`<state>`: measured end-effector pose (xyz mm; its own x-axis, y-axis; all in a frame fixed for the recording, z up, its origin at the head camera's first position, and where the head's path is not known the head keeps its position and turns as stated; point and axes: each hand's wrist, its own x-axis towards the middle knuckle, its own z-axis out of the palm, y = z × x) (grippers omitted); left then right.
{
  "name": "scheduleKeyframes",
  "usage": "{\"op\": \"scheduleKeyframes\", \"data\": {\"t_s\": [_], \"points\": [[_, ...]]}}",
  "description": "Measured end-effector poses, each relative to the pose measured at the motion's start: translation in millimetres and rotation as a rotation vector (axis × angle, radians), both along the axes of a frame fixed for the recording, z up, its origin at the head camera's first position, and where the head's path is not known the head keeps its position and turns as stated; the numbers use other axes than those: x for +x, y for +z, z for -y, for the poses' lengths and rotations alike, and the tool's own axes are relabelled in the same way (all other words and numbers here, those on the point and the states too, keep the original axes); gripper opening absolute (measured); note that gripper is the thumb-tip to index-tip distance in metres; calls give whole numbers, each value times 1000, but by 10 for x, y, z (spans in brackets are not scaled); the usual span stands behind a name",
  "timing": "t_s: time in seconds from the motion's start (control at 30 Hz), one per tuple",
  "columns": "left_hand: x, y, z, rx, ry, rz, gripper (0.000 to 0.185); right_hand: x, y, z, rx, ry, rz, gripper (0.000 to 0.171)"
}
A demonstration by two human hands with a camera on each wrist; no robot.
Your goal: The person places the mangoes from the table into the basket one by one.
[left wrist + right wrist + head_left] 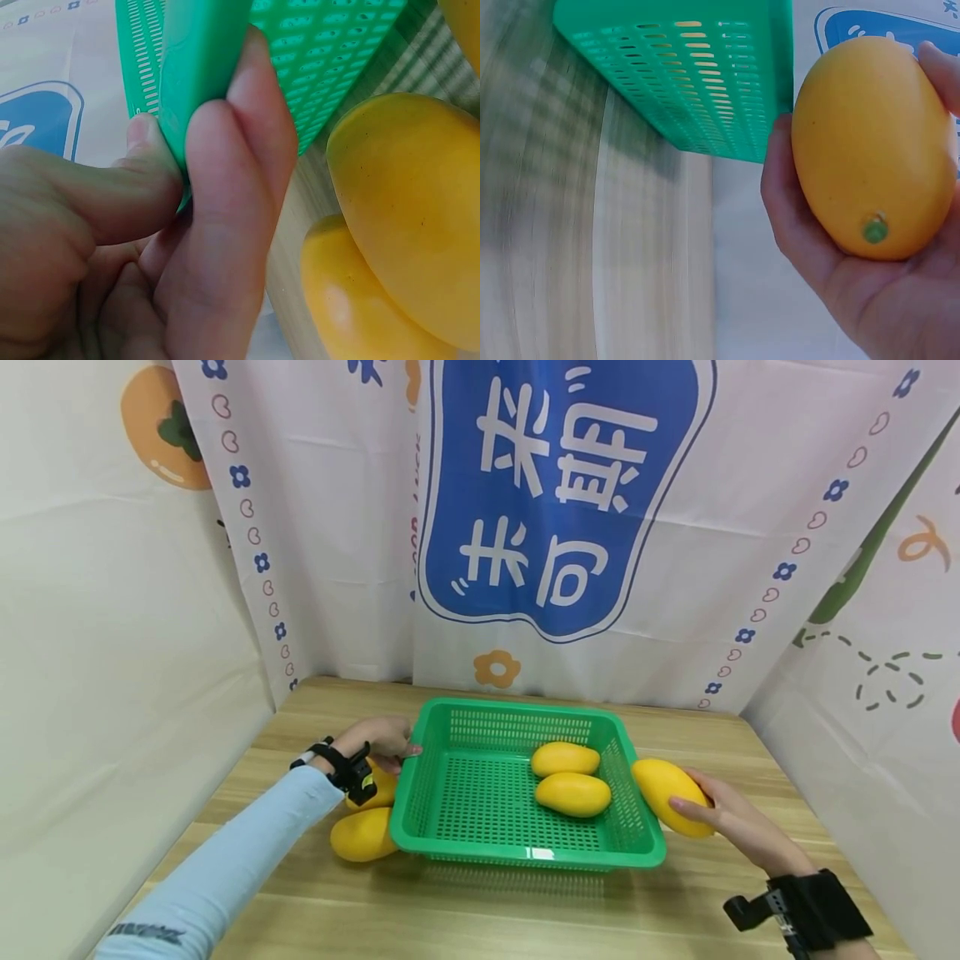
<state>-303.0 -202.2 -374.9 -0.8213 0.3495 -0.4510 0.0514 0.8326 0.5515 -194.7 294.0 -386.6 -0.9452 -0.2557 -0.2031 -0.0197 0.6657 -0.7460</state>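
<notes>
A green plastic basket (pixel 487 843) sits on the table with two yellow mangoes (pixel 573 795) inside, toward its right end. My left hand (pixel 381 737) pinches the basket's left rim; in the left wrist view the thumb and fingers (pixel 232 172) close around the green edge (pixel 199 67). Just past the right rim, my right hand (pixel 726 814) holds another mango (pixel 670 795) above the table. Its green stem end (pixel 875 229) shows in the right wrist view, with the fingers curved around the fruit.
More mangoes (pixel 363 835) lie on the wooden table (pixel 480 914) left of the basket, beneath my left hand and partly hidden. A printed cloth (pixel 337 527) hangs behind the table, and pale sheets (pixel 112 652) border its sides.
</notes>
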Motion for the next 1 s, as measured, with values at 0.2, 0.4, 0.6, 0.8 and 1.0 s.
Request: {"op": "scheduleKeyframes", "data": {"t_s": [0.2, 0.4, 0.6, 0.8, 1.0], "points": [[6, 6, 0, 2, -12, -3, 29, -5, 15, 38, 13, -1, -22, 69], [2, -2, 10, -2, -17, 0, 29, -16, 41, 62, 3, -5, -39, 68], [-5, -7, 13, 0, -6, 7, 28, -34, 86, 101, -3, 6, -44, 66], [-9, 0, 10, -2, -3, 12, 28, -62, 101, 143, -9, 22, -62, 65], [-7, 1, 14, 4, -4, 17, 28, -77, 95, 181, -37, 27, -40, 65]]}}
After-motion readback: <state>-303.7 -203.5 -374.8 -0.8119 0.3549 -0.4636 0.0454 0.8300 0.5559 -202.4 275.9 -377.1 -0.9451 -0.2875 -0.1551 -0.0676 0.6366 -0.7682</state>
